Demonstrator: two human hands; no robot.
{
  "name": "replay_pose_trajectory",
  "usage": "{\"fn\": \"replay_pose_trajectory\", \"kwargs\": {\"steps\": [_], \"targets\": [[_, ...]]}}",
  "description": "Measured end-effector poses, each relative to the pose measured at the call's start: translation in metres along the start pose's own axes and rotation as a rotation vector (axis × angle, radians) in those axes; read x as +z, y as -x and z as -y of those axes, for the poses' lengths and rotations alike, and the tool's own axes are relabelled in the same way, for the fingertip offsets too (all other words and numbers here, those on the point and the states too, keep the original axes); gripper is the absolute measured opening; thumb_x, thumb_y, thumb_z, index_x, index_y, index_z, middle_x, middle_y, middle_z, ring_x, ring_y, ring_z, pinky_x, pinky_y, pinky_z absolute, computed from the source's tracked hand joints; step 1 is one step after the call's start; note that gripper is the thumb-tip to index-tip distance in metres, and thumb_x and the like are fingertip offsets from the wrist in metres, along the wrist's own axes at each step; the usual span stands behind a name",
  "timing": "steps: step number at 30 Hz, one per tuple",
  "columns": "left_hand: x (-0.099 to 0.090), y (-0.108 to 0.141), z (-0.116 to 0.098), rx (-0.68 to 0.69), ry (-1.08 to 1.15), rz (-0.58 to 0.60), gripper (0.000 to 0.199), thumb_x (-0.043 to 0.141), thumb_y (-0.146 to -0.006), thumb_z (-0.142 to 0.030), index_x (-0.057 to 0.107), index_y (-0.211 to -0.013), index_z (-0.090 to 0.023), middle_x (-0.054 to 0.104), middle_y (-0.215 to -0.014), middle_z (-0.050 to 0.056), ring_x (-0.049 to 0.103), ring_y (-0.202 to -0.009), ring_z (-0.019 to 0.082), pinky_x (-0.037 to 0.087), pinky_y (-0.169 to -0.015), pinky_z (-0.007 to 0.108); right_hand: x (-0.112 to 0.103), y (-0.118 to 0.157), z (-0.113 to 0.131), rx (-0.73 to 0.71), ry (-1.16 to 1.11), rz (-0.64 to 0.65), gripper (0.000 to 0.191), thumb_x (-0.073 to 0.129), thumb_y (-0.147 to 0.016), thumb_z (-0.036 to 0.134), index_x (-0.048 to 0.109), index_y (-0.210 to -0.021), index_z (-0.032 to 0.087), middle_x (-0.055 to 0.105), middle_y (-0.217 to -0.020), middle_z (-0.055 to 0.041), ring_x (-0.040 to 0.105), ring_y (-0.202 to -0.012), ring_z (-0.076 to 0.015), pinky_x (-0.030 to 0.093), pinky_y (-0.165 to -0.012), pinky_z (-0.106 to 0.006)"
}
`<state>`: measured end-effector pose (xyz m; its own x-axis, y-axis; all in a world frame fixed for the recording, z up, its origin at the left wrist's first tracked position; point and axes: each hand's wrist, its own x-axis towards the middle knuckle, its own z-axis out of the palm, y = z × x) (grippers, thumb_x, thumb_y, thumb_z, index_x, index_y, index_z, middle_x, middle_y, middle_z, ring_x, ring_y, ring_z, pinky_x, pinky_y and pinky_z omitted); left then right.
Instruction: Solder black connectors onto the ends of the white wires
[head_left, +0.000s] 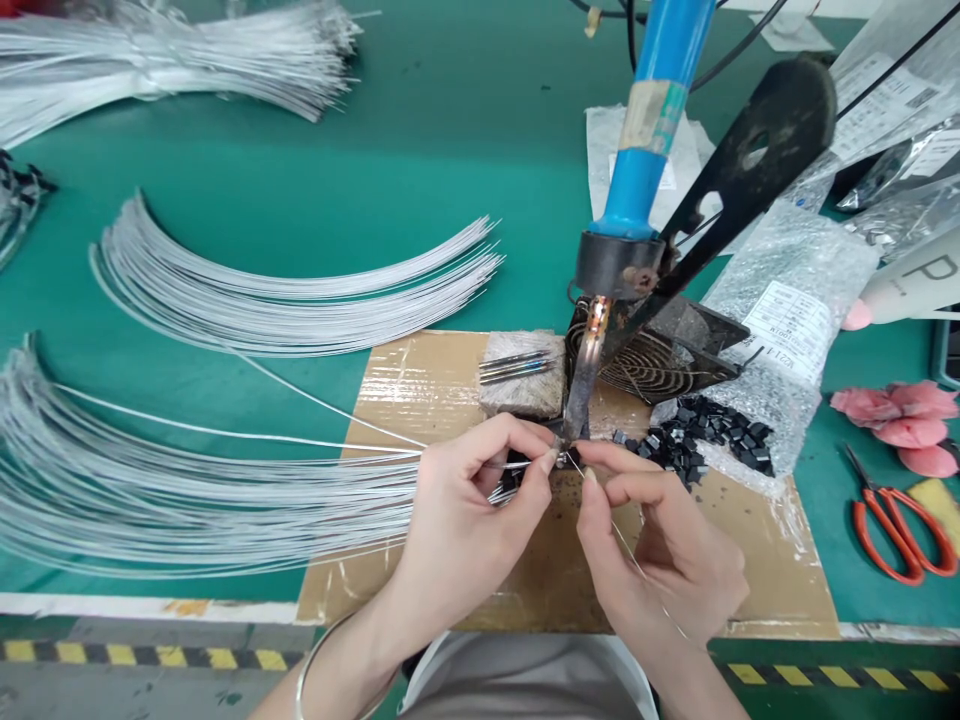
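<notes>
My left hand pinches the end of a thin white wire that runs off to the left. The wire's end sits right under the tip of the soldering iron, a blue-handled iron fixed in a black stand. My right hand pinches a strand of solder wire and holds its end at the same iron tip. Both hands meet over a taped cardboard pad. Whatever small part lies between the fingertips is hidden.
Bundles of white wires lie on the green table at left. A pile of small black parts spills from a bubble-wrap bag. Red scissors and pink objects lie at right. A block holds short pins.
</notes>
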<state>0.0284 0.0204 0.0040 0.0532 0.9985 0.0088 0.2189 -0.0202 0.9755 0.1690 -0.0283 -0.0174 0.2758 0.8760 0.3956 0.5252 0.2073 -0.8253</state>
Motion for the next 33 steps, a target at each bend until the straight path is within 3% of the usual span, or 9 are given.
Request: {"fn": "replay_pose_trajectory", "kwargs": {"steps": [16,22,26,28,30,33], "targets": [[-0.001,-0.002,-0.001,-0.008,-0.03,0.026,0.014,0.065,-0.086,-0.014,0.071,-0.074,-0.02,0.079,-0.078,0.002,0.071,-0.068,0.015,0.05,-0.055,0.023,-0.002,-0.001,0.0,0.027,0.009,0.046,0.017,0.072,-0.095,0.013,0.063,-0.085,0.024,0.086,-0.11,-0.0017,0.085,-0.09,-0.0149,0.065,-0.082,-0.024],[-0.005,0.006,-0.001,0.165,-0.268,0.017,0.019,0.063,-0.09,-0.008,0.068,-0.079,-0.022,0.082,-0.082,-0.001,0.064,-0.054,0.01,0.04,-0.045,0.024,-0.004,0.001,-0.002,0.059,-0.105,0.078,0.018,0.07,-0.096,0.011,0.063,-0.084,0.024,0.086,-0.107,-0.0044,0.085,-0.096,-0.0189,0.067,-0.085,-0.029],[-0.018,0.026,0.008,0.501,-0.624,-0.103,0.025,0.067,-0.089,0.002,0.068,-0.095,-0.022,0.087,-0.099,0.002,0.079,-0.074,0.017,0.047,-0.057,0.03,-0.014,0.0,-0.012,0.125,-0.108,-0.064,0.019,0.074,-0.095,0.017,0.065,-0.079,0.022,0.086,-0.1,-0.0071,0.084,-0.092,-0.0237,0.068,-0.084,-0.037],[-0.025,0.033,0.017,0.589,-0.718,-0.181,0.032,0.071,-0.087,0.004,0.069,-0.105,-0.023,0.087,-0.108,0.005,0.082,-0.084,0.02,0.051,-0.065,0.032,-0.024,-0.003,-0.02,0.143,-0.111,-0.172,0.019,0.077,-0.093,0.018,0.067,-0.078,0.021,0.086,-0.096,-0.0078,0.084,-0.088,-0.0247,0.068,-0.081,-0.037],[-0.029,0.036,0.028,0.54,-0.714,-0.26,0.033,0.072,-0.089,0.003,0.07,-0.109,-0.023,0.087,-0.11,0.007,0.082,-0.091,0.022,0.055,-0.075,0.033,-0.034,-0.007,-0.029,0.167,-0.125,-0.278,0.018,0.082,-0.09,0.018,0.069,-0.078,0.021,0.086,-0.094,-0.0095,0.084,-0.084,-0.0262,0.068,-0.079,-0.039],[-0.029,0.032,0.044,0.436,-0.641,-0.318,0.023,0.069,-0.095,-0.002,0.071,-0.1,-0.024,0.084,-0.099,0.005,0.079,-0.098,0.024,0.057,-0.087,0.038,-0.049,-0.011,-0.042,0.177,-0.092,-0.417,0.022,0.09,-0.083,0.024,0.07,-0.073,0.023,0.084,-0.088,-0.0128,0.083,-0.077,-0.0304,0.067,-0.081,-0.048]]}}
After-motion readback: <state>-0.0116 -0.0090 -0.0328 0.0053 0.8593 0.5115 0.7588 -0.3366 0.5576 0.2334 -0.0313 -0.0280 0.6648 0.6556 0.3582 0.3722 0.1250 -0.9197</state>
